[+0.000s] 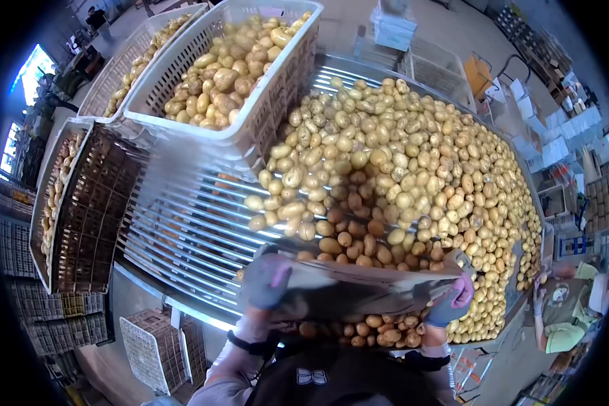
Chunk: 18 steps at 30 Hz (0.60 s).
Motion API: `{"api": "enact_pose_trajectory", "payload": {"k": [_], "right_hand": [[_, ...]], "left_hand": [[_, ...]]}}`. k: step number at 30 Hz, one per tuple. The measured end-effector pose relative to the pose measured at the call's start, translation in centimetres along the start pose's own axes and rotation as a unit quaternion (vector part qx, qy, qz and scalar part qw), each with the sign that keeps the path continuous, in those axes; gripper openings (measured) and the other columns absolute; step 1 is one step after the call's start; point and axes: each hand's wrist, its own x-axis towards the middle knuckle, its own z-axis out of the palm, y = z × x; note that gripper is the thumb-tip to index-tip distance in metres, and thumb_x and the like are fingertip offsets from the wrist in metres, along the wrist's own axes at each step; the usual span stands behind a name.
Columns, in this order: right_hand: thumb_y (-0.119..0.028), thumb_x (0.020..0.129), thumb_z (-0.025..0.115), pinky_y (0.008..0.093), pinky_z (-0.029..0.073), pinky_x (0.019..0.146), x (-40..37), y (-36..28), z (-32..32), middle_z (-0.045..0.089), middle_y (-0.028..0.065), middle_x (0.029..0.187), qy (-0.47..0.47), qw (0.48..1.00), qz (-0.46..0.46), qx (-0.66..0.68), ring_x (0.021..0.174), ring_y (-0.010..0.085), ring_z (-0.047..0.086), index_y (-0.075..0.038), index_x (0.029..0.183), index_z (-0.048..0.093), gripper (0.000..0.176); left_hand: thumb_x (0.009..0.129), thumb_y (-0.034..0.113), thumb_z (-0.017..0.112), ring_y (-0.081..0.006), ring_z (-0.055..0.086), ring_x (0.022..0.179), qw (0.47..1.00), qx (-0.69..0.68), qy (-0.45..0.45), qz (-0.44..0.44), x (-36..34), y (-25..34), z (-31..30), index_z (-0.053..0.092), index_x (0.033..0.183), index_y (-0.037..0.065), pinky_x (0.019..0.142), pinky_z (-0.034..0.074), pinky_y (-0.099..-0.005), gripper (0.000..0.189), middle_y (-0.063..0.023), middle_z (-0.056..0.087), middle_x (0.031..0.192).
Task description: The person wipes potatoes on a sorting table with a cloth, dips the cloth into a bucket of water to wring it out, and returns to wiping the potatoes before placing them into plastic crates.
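In gloves of grey with pink-purple patches, my left hand [267, 281] and my right hand [452, 299] grip opposite ends of a wide, smooth grey-brown piece like a sheet or panel [365, 287]. What exactly it is I cannot tell. It stretches across close in front of my body, its pale upper edge facing away from me. Shaded potatoes [355, 237] lie just beyond that edge, and more potatoes [379, 330] show between the piece and my torso. A large heap of yellow potatoes [419, 149] spreads over the slatted metal table [189, 220].
A white crate of potatoes [277, 95] stands at the table's far left side, with another filled crate [101, 84] behind it. A brown crate [98, 216] tilts at the left edge. Below it sits an upright crate [155, 345]. A person [565, 304] is at the right.
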Motion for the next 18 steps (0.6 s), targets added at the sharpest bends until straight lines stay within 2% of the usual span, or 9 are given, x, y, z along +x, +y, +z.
{"api": "enact_pose_trajectory", "payload": {"k": [3,9,11,12,13,14,15,16,18], "right_hand": [[-0.028,0.110,0.057,0.0349,0.051,0.097,3.9,-1.8,4.0,0.068,0.0126,0.119,0.012,0.992,-0.109,-0.067,0.105,0.0199,0.064,0.003,0.123,0.065,0.034],[-0.020,0.109,0.055,0.0388,0.048,0.108,12.2,-7.4,26.1,0.067,0.0180,0.132,-0.092,0.972,-0.217,0.005,0.123,0.0306,0.063,0.006,0.134,0.060,0.036],[-0.029,0.105,0.058,0.0425,0.049,0.106,11.8,-3.6,35.9,0.067,0.0224,0.132,-0.128,0.923,-0.363,-0.025,0.123,0.0352,0.063,0.006,0.124,0.065,0.040],[-0.032,0.104,0.057,0.0448,0.050,0.101,13.1,-3.9,37.6,0.069,0.0233,0.126,-0.309,0.946,-0.051,0.080,0.118,0.0368,0.065,0.004,0.116,0.068,0.040],[-0.036,0.104,0.055,0.0478,0.050,0.100,12.6,-3.7,38.7,0.070,0.0250,0.123,-0.364,0.930,-0.028,0.043,0.116,0.0392,0.065,0.002,0.114,0.070,0.042],[-0.039,0.103,0.054,0.0508,0.050,0.098,12.0,-3.4,39.8,0.070,0.0267,0.119,-0.418,0.908,-0.009,0.003,0.115,0.0417,0.065,0.000,0.111,0.072,0.044],[-0.040,0.103,0.053,0.0526,0.050,0.099,11.2,-2.9,42.2,0.070,0.0279,0.119,-0.392,0.904,-0.149,-0.081,0.117,0.0433,0.063,-0.001,0.112,0.073,0.045],[-0.042,0.102,0.052,0.0545,0.049,0.100,10.3,-2.3,44.6,0.069,0.0291,0.118,-0.331,0.885,-0.281,-0.169,0.118,0.0449,0.062,-0.002,0.114,0.073,0.047],[-0.044,0.102,0.050,0.0510,0.053,0.085,8.9,0.0,48.7,0.076,0.0197,0.096,-0.274,0.804,-0.412,-0.330,0.091,0.0404,0.071,-0.007,0.092,0.077,0.048]], "left_hand": [[0.091,0.007,0.073,-0.0267,0.071,0.085,0.982,0.069,0.140,-0.102,3.2,-1.8,-1.7,0.078,0.111,0.006,0.080,0.056,-0.0337,0.021,-0.0126,0.074,0.094],[0.104,0.014,0.063,-0.0106,0.052,0.069,0.825,-0.327,0.371,-0.272,17.4,-9.5,2.7,0.063,0.135,0.000,0.069,0.049,-0.0305,0.034,0.0026,0.063,0.089],[0.106,0.017,0.060,-0.0119,0.050,0.081,0.878,-0.210,0.327,-0.281,15.6,-13.4,8.4,0.052,0.131,-0.002,0.077,0.046,-0.0269,0.033,-0.0027,0.057,0.099],[0.102,0.016,0.063,-0.0225,0.057,0.103,0.889,-0.207,0.291,-0.287,12.7,-16.2,13.1,0.050,0.136,-0.002,0.098,0.047,-0.0357,0.041,-0.0139,0.061,0.112],[0.101,0.021,0.064,-0.0297,0.060,0.103,0.887,-0.231,0.272,-0.294,15.6,-13.2,12.4,0.054,0.133,-0.002,0.098,0.048,-0.0394,0.041,-0.0187,0.063,0.110],[0.099,0.025,0.064,-0.0400,0.062,0.105,0.978,0.138,-0.004,-0.159,11.9,-9.4,11.1,0.058,0.131,-0.001,0.096,0.049,-0.0467,0.041,-0.0238,0.064,0.108],[0.097,0.025,0.062,-0.0466,0.060,0.108,0.981,0.129,0.092,-0.116,10.0,-10.5,14.8,0.061,0.127,0.001,0.096,0.047,-0.0537,0.039,-0.0264,0.064,0.108],[0.096,0.024,0.062,-0.0449,0.060,0.109,0.986,0.035,0.052,-0.156,11.1,-8.4,14.2,0.062,0.128,0.003,0.098,0.046,-0.0556,0.038,-0.0242,0.065,0.111],[0.096,0.024,0.061,-0.0449,0.060,0.108,0.987,0.092,0.038,-0.127,11.9,-7.9,14.5,0.062,0.129,0.004,0.097,0.047,-0.0561,0.039,-0.0238,0.065,0.113]]}}
